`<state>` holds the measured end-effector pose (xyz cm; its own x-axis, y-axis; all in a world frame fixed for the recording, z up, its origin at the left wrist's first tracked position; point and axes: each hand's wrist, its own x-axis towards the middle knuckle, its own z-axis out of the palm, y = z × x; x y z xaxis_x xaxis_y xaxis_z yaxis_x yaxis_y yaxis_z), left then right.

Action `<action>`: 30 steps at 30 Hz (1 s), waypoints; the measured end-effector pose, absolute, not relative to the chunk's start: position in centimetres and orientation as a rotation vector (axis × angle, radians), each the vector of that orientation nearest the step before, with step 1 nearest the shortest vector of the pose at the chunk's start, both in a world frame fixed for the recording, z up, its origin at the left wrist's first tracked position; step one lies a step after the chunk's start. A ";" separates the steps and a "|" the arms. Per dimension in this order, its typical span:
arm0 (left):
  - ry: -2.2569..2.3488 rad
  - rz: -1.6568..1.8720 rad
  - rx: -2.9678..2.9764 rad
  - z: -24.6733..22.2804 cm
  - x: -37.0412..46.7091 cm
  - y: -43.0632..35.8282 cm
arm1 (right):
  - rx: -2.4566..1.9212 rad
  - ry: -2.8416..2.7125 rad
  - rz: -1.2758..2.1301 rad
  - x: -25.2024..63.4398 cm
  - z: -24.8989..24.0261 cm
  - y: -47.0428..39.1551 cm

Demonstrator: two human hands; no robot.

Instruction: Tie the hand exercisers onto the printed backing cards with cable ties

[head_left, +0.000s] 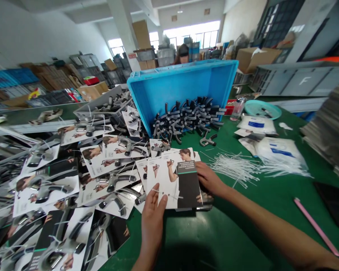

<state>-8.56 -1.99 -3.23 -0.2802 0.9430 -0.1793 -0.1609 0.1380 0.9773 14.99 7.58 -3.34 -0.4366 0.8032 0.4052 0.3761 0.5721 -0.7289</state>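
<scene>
A printed cardboard backing card (188, 188), white and black with a person's picture, lies over a small stack of like cards in front of me. My left hand (154, 210) pinches its lower left edge, thumb on the printed face. A thin white cable tie (175, 195) crosses the card by its small holes. My right hand (210, 180) grips the right edge, its fingertips partly hidden. Left of them spread many carded hand grips (49, 188), grey and black, tied on with white ties. One loose hand grip (208, 140) lies beyond the cards.
A tilted blue crate (183, 81) holds loose hand grips (190, 114). Right of it are white cable ties (235, 167), plastic bags (279, 150), a turquoise plate (262, 107), a pink stick (316, 226) and a dark phone (333, 203). A person (183, 52) is behind the crate.
</scene>
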 end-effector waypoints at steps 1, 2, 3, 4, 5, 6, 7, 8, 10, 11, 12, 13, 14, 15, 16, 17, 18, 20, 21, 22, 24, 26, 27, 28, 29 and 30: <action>1.439 1.324 0.865 -2.9 -9.1 -2.2 | -1.059 -1.910 0.684 16.2 -4.0 7.3; 1.502 1.302 0.912 -2.6 -9.6 -2.3 | -1.194 -1.732 0.662 17.3 -4.7 6.8; 1.567 1.292 0.967 -2.3 -10.2 -2.2 | -1.309 -1.544 0.660 18.3 -5.4 6.3; 1.627 1.293 1.014 -2.0 -10.7 -1.9 | -1.389 -1.397 0.686 19.1 -5.9 5.8; 1.666 1.307 1.045 -1.9 -11.2 -1.4 | -1.442 -1.304 0.716 19.7 -6.2 5.2; 1.682 1.329 1.057 -2.0 -11.7 -0.7 | -1.470 -1.264 0.755 19.9 -6.5 4.7; 1.681 1.346 1.053 -2.1 -12.1 0.2 | -1.481 -1.271 0.795 19.8 -6.6 4.3; 1.677 1.346 1.036 -2.3 -12.5 1.1 | -1.482 -1.302 0.826 19.5 -6.6 4.1; 1.671 1.300 0.994 -2.6 -13.2 2.8 | -1.476 -1.344 0.874 18.5 -6.4 4.1; 1.662 1.258 0.969 -2.6 -13.5 3.5 | -1.475 -1.338 0.891 17.8 -6.3 4.4; 1.637 1.206 0.949 -2.6 -13.7 4.1 | -1.472 -1.322 0.906 17.1 -6.2 4.9; 1.598 1.159 0.945 -2.6 -13.9 4.5 | -1.465 -1.311 0.920 16.5 -6.0 5.4; 1.563 1.124 0.967 -2.5 -13.9 4.7 | -1.455 -1.314 0.932 15.9 -5.9 5.9; 1.543 1.099 1.016 -2.5 -13.7 4.7 | -1.448 -1.332 0.937 15.4 -5.8 6.4; 1.543 1.085 1.083 -2.5 -13.2 4.5 | -1.452 -1.359 0.936 15.0 -5.7 6.8; 1.554 1.078 1.158 -2.6 -12.4 4.1 | -1.469 -1.380 0.924 14.8 -5.6 7.1; 1.568 1.070 1.231 -2.8 -11.3 3.5 | -1.492 -1.402 0.912 14.8 -5.5 7.4; 1.509 1.020 1.299 -3.3 -8.7 2.3 | -1.532 -1.458 0.906 15.3 -5.5 7.7; 1.466 1.004 1.305 -3.6 -7.3 1.7 | -1.537 -1.490 0.915 15.8 -5.5 7.7; 1.427 1.012 1.309 -3.9 -6.1 1.2 | -1.529 -1.524 0.929 16.3 -5.6 7.6; 1.368 1.049 1.312 -4.4 -4.3 0.6 | -1.503 -1.574 0.955 17.3 -5.6 7.1; 1.334 1.083 1.319 -4.7 -3.7 0.4 | -1.476 -1.590 0.949 17.7 -5.6 6.5; 1.324 1.092 1.321 -4.8 -3.7 0.4 | -1.460 -1.603 0.946 17.8 -5.5 6.2; 1.321 1.097 1.322 -4.8 -3.9 0.4 | -1.448 -1.608 0.940 17.8 -5.5 6.2; 1.325 1.100 1.317 -4.8 -4.3 0.4 | -1.439 -1.602 0.928 17.9 -5.5 6.4; 1.334 1.101 1.307 -4.9 -4.7 0.3 | -1.438 -1.586 0.897 18.1 -5.6 6.9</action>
